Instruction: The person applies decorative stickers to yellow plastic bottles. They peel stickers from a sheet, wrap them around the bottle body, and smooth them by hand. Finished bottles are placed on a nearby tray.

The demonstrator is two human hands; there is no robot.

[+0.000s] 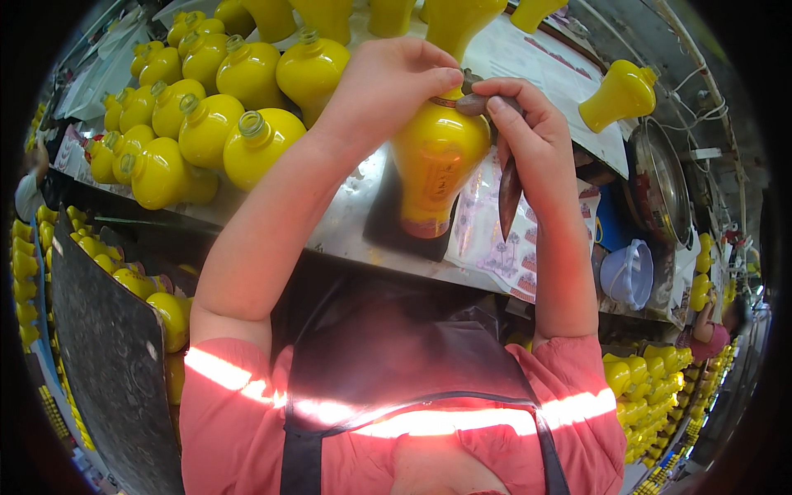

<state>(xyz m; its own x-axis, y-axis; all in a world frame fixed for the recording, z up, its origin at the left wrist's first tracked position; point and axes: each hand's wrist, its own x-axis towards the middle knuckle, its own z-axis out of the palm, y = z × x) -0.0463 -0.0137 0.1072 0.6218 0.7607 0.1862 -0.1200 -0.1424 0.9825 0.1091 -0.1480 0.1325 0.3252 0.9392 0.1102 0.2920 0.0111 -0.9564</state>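
Note:
A glossy yellow bottle (450, 153) stands in front of me on the worktable, wide at the shoulder and narrower below. It bears a reddish printed panel on its front, a patterned band round the neck and another near the foot. My left hand (400, 82) is closed at the bottle's neck, its thumb and fingers pinched there; the mouth is mostly hidden. My right hand (532, 124) grips a brown tool (510, 198) with a rounded end and a long pointed end. The rounded end lies against the neck band.
Several yellow bottles (256, 148) crowd the table's left and far side, some lying down. Printed sheets (495, 247) lie right of the bottle. A pale blue bucket (627, 274) and a round metal pan (660, 181) are farther right. A dark board (107, 313) stands lower left. Another person (711, 334) is at far right.

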